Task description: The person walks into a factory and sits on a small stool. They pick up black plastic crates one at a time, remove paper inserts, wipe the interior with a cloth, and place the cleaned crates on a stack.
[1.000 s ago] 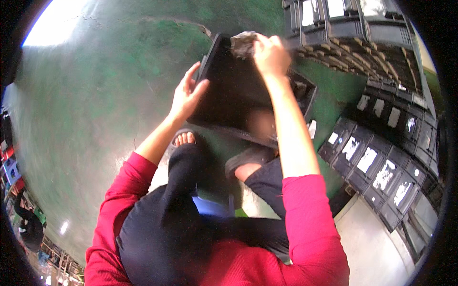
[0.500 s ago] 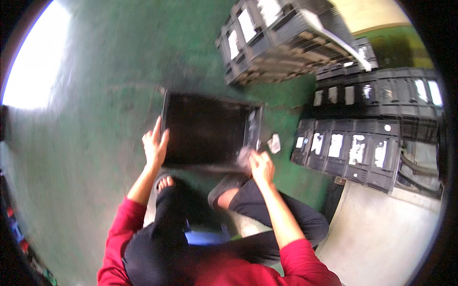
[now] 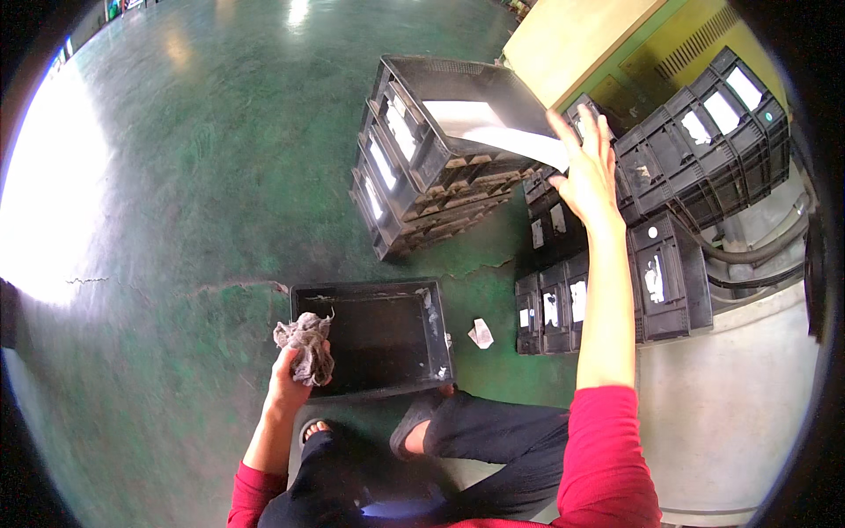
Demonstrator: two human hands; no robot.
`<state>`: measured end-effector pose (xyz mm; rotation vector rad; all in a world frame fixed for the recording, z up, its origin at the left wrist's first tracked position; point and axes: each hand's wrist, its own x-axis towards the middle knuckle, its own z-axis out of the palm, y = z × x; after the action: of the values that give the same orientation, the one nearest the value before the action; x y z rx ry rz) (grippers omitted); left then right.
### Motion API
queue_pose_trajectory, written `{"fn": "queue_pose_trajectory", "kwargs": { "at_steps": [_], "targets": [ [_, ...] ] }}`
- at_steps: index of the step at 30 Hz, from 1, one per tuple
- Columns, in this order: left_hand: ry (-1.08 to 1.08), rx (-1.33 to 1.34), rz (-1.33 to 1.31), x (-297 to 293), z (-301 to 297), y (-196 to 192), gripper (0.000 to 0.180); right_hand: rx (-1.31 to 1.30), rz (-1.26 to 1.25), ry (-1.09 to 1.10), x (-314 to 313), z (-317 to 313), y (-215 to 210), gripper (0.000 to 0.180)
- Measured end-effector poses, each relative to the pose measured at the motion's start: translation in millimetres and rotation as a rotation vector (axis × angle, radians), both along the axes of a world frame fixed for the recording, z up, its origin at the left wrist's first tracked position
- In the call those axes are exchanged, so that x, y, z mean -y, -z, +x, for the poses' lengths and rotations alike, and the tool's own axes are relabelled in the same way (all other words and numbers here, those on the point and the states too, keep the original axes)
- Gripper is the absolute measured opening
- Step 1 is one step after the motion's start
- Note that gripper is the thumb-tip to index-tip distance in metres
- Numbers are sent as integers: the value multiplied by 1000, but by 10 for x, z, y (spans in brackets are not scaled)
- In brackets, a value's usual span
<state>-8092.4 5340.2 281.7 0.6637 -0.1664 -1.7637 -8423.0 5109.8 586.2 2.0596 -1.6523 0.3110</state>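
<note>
A crumpled grey rag (image 3: pixel 310 345) is gripped in my left hand (image 3: pixel 287 380), over the left edge of a shallow black plastic crate (image 3: pixel 387 394) on the floor. Whitish smears mark the crate's right inner wall. My right hand (image 3: pixel 591 180) is stretched far forward, its fingers spread. It is over the tip of a white sheet (image 3: pixel 519 143) that sticks out of the top crate of a black stack (image 3: pixel 414 189). Whether the fingers touch the sheet I cannot tell.
More black crates (image 3: pixel 695 145) with white labels are piled at the right, beside thick hoses (image 3: pixel 757 255). A scrap of white paper (image 3: pixel 481 333) lies on the green floor (image 3: pixel 176 220). A yellow-green cabinet (image 3: pixel 616 53) stands behind. My feet are close to the floor crate.
The rag has passed from my right hand to my left. My right hand has moved from the floor crate's near right corner up and forward to the white sheet. The view has tilted upward.
</note>
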Motion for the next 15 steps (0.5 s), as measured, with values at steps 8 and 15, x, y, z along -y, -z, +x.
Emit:
{"fn": "queue_pose_trajectory", "kwargs": {
  "at_steps": [8, 15],
  "targets": [
    [-277, 246, -38, -496, 243, -406, 57, 184, 115, -670, -1329, 387, 1194, 21],
    [-445, 299, 61, -1140, 715, -776, 47, 1318, 1057, -556, -1758, 708, 1879, 19]
  ]
}}
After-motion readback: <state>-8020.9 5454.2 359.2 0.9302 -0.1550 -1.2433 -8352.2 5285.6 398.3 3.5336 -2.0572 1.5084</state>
